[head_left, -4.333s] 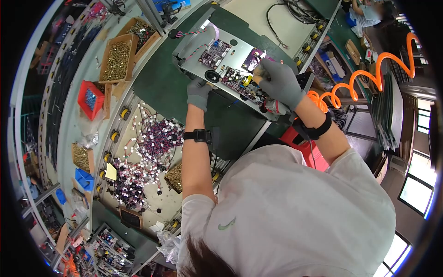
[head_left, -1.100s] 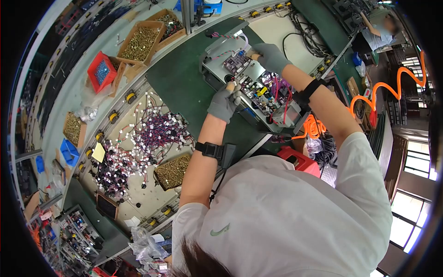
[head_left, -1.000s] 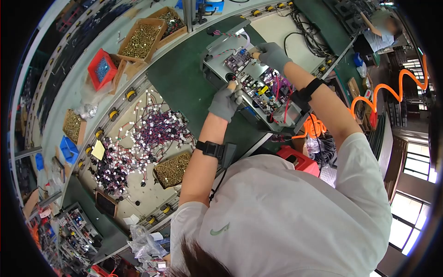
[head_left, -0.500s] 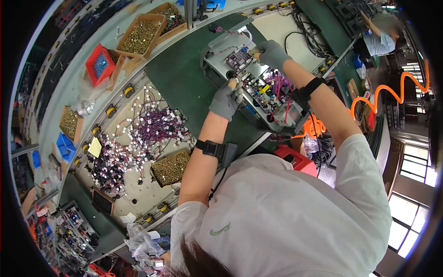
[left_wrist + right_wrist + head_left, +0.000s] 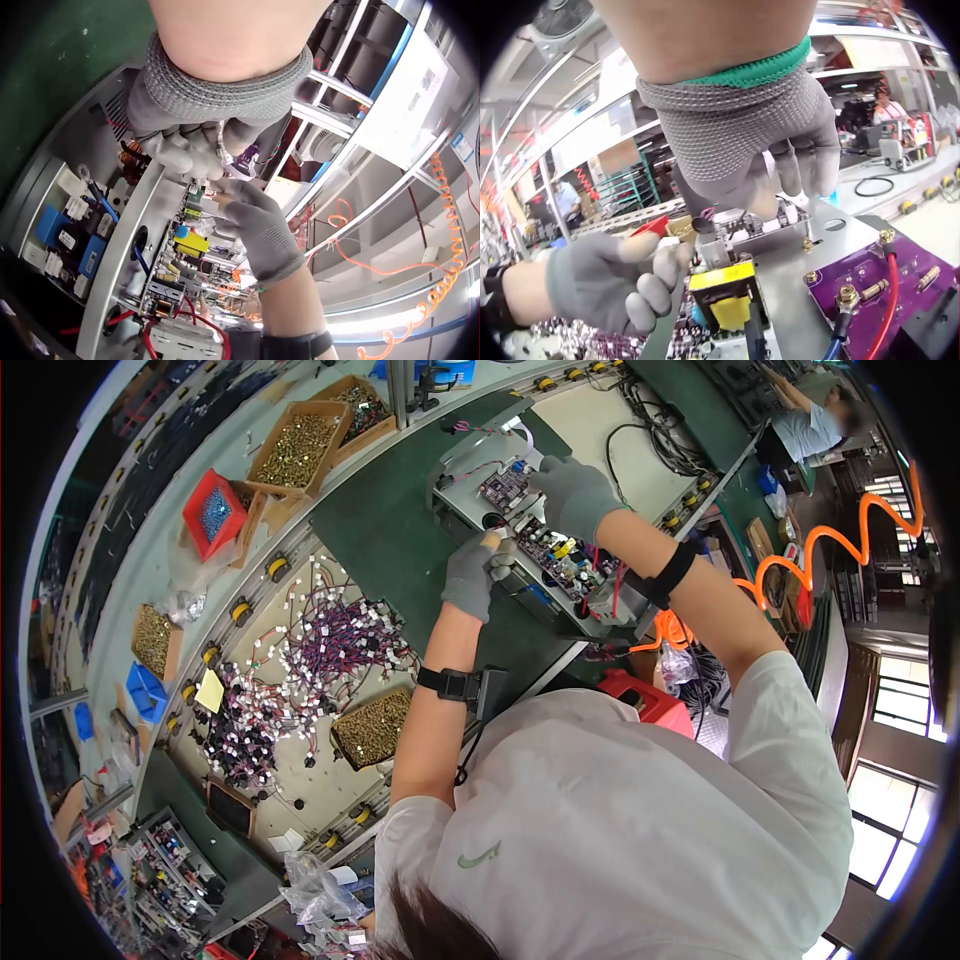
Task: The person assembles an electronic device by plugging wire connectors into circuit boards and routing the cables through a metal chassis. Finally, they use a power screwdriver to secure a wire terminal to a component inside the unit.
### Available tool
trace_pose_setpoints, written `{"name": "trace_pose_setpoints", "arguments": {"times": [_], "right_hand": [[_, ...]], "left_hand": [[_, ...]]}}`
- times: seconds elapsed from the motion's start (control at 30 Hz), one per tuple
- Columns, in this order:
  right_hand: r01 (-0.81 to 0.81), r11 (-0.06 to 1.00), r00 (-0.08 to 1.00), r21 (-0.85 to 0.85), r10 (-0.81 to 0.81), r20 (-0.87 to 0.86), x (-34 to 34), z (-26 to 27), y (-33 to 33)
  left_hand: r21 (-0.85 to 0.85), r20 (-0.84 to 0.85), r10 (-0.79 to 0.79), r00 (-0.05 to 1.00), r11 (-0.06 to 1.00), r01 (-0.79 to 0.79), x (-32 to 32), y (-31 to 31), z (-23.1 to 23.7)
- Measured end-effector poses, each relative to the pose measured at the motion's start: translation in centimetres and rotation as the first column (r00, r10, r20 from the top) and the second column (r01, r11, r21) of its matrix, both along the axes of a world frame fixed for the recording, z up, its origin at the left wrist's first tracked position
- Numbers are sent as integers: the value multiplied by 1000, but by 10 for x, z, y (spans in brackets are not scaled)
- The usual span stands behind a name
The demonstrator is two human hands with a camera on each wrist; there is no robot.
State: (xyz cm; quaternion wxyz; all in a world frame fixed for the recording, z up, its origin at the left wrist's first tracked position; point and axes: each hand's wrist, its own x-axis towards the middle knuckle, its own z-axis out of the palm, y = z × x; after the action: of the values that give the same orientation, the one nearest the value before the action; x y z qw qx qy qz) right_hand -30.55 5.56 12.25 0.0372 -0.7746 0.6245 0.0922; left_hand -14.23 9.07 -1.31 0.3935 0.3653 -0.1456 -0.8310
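Observation:
A grey metal chassis [image 5: 789,289] filled with circuit boards lies on the green mat. My gloved left hand [image 5: 468,575] is at its near long edge, pinching a small white connector [image 5: 670,241] between thumb and forefinger. My gloved right hand [image 5: 577,498] is over the chassis, beside the small circuit board [image 5: 505,487], fingers bent downward. Its fingertips come close to my left fingers in the left wrist view; I cannot tell whether they hold anything. Below my hands, a yellow transformer [image 5: 726,296] stands on the main board. A purple board [image 5: 911,289] with red and blue leads sits alongside.
Loose wire harnesses [image 5: 340,630] are heaped left of my left arm, with a box of brass parts [image 5: 372,728] beside them. Wooden boxes [image 5: 297,450] and a red bin [image 5: 214,515] of small hardware line the rail. Black cables [image 5: 650,435] lie beyond; an orange coiled hose [image 5: 815,550] hangs right.
My right hand went from the purple board toward the small board, then slightly closer to my left hand. My left hand rose from the chassis's near edge to the connector.

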Motion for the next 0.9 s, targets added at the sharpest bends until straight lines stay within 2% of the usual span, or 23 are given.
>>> {"name": "trace_pose_setpoints", "arguments": {"times": [0.07,0.1,0.13,0.2,0.23,0.27,0.3,0.33,0.37,0.4,0.43,0.5,0.53,0.6,0.63,0.7,0.73,0.77,0.8,0.83,0.9], "right_hand": [[91,964,944,248,-5,-330,12,12,7],[114,960,948,255,-28,-318,12,9,11],[119,962,947,247,-36,-318,14,8,15],[34,997,995,75,-27,-99,21,7,28],[-1,1000,998,10,1,57,27,9,37],[5,1000,998,6,-5,61,31,5,40],[4,996,989,85,-16,147,33,-1,43],[-4,987,972,162,-34,232,36,-3,43],[15,986,986,169,-43,163,38,-1,40],[22,986,985,165,-50,167,36,-2,36],[16,979,986,202,-49,159,32,-5,30],[35,969,975,243,-87,204,18,-23,13],[41,970,974,241,-92,207,17,-19,12],[2,975,958,221,-65,280,16,-12,10],[3,976,957,217,-66,281,16,-15,12],[-51,988,940,149,-3,342,15,-22,16],[-44,988,939,145,-9,344,14,-19,18],[-35,986,931,162,-27,363,13,-15,19],[-26,983,924,179,-45,380,11,-11,20],[-16,984,923,177,-53,381,10,-10,21],[106,980,911,167,-164,379,7,-6,23]], "left_hand": [[-120,-146,-100,984,989,83,12,-14,-35],[-121,120,-38,992,991,52,9,-11,-24],[-130,120,-42,992,990,58,9,-6,-1],[-360,453,50,890,924,131,9,8,41],[-363,456,48,889,922,137,6,9,40],[-510,512,133,848,842,176,4,10,35],[-636,549,225,805,737,229,2,11,29],[-638,552,220,804,732,238,1,10,20],[-595,523,179,833,776,207,1,7,9],[-546,490,140,860,818,179,1,5,-3],[-549,493,136,859,815,187,3,2,-15],[-710,460,274,845,685,164,6,-4,-32],[-711,462,270,845,682,171,7,-3,-14],[-732,646,464,607,602,319,5,-1,18],[-734,645,464,607,599,322,3,-1,18],[-725,685,546,482,449,522,-2,-3,18],[-725,684,545,484,442,527,-5,-6,6],[-769,634,512,580,499,400,-9,-9,-14],[-787,567,483,667,556,266,-12,-9,-7],[-788,566,478,671,552,272,-12,-10,0],[-557,532,255,807,823,108,-12,-10,19]]}}
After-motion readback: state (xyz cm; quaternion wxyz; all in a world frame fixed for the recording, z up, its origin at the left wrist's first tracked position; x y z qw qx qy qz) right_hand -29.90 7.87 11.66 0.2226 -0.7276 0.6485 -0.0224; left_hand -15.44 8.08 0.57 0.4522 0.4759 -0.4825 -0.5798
